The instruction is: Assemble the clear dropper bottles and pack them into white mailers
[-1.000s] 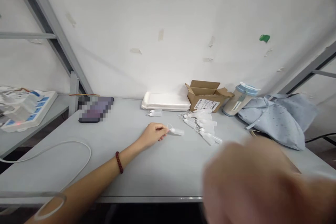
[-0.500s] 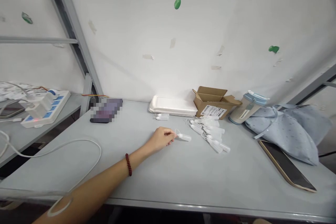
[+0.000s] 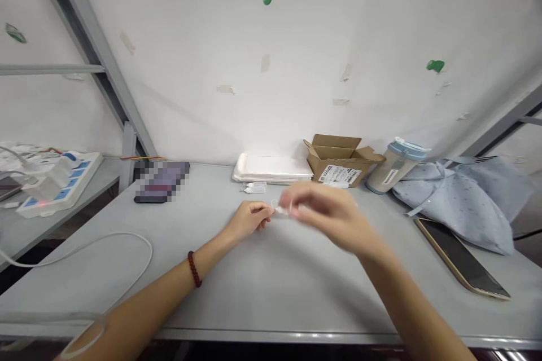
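Observation:
My left hand [image 3: 249, 219] rests on the grey table [image 3: 271, 287], fingers pinched on the end of a small white plastic bottle [image 3: 280, 210]. My right hand [image 3: 326, 215] is stretched over the table and meets the same bottle from the right; it is smeared by motion, so its fingers are unclear. It hides most of a pile of several similar small bottles behind it. One more small bottle [image 3: 254, 187] lies near the white tray.
At the back stand a flat white tray [image 3: 273, 168], an open cardboard box [image 3: 336, 159] and a lidded cup [image 3: 396, 163]. Blue cloth [image 3: 461, 203] and a tablet [image 3: 461, 259] lie right. A phone [image 3: 161, 181], white cable [image 3: 105, 248] and power strip [image 3: 55, 183] are left.
My right hand dropped out of view, then came back in and reached to the bottle held by my left hand. My left hand stayed in place.

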`<state>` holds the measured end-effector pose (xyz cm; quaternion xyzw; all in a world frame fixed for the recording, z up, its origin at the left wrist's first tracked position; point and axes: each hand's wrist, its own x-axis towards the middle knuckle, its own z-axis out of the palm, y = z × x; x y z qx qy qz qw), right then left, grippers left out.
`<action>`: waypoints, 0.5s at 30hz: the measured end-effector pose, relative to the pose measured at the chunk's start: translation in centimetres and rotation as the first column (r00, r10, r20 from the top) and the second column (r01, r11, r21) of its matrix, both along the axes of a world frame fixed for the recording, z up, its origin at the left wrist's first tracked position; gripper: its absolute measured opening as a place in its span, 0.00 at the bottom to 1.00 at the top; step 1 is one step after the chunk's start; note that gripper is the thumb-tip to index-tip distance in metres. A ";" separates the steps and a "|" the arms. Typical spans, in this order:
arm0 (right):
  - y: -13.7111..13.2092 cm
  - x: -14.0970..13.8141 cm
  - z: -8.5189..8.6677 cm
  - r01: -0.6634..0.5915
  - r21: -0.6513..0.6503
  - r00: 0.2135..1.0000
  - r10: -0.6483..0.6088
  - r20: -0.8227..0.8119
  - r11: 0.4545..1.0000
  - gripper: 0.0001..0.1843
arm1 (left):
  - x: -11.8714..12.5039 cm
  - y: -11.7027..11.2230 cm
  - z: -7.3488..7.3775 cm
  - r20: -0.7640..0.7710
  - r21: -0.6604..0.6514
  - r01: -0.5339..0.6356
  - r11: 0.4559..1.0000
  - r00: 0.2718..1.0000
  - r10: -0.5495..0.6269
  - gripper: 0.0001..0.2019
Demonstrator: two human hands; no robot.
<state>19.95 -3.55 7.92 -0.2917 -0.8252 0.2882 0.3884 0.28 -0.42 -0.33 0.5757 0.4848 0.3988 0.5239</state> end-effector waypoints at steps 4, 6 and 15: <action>4.5 -0.1 -3.6 0.328 -0.209 0.943 -0.307 0.128 0.921 0.15 | -0.3 0.2 0.4 0.028 0.017 -0.069 0.997 0.997 0.069 0.14; 5.1 0.0 -5.3 0.301 -0.347 0.953 -0.275 0.124 0.888 0.18 | -0.3 0.2 0.3 0.054 0.037 -0.071 0.997 0.996 0.069 0.15; 4.1 -0.3 -5.9 0.170 -0.453 0.983 -0.186 0.011 0.875 0.17 | -0.6 0.2 0.6 0.048 0.036 -0.120 0.992 0.992 0.118 0.15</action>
